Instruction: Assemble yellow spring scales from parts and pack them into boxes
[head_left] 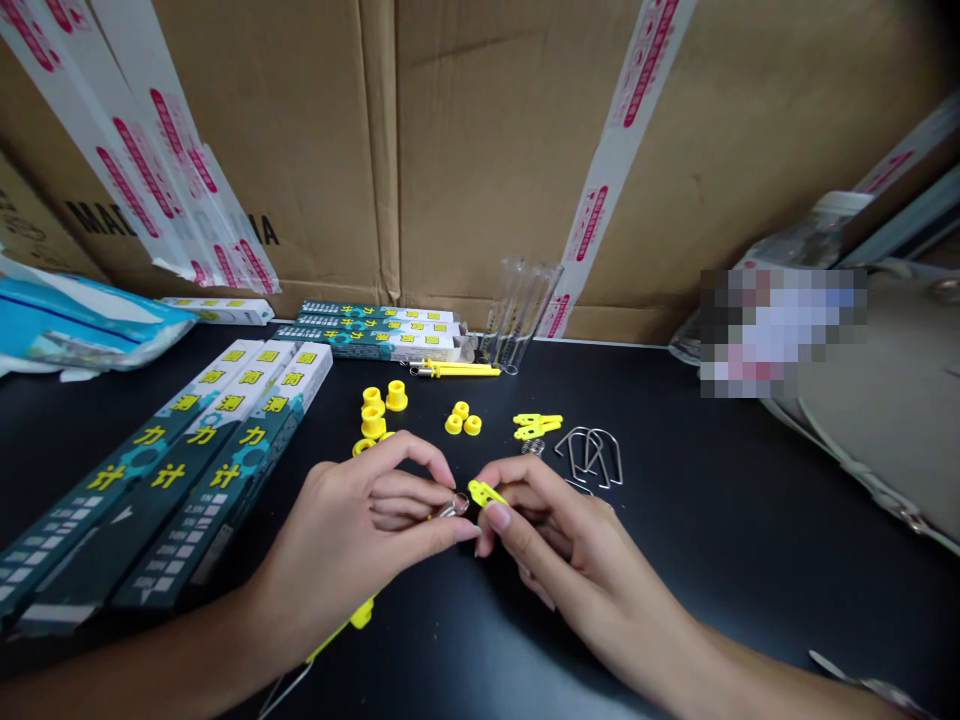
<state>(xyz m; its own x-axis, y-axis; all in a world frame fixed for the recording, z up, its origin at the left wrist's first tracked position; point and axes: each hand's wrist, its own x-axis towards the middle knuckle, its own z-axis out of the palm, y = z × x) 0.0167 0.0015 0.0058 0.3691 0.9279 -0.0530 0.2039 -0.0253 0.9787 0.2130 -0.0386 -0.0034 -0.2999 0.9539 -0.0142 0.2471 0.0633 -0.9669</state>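
Note:
My left hand (382, 510) is closed around a small metal spring (459, 504), whose looped end shows between thumb and fingers. Pinched between thumb and forefinger of my right hand (555, 530) is a small flat yellow plastic tab (484, 492) with holes, held just right of the spring, apart from it. Beyond my right hand lie similar yellow tabs (536, 427), coiled springs (533, 447) and bent metal hooks (592, 455). Past my left hand stand flanged yellow caps (397, 395) and smaller yellow caps (462, 418). Another yellow piece (361, 612) is partly hidden under my left wrist.
Spring-scale boxes (247, 440) with Chinese print lie at left, more boxes (375, 330) at the back. Yellow rods (457, 369) lie before clear tubes (517, 315). A bag (877, 400) and a plastic bottle (817, 235) are at right, a blue packet (97, 315) far left.

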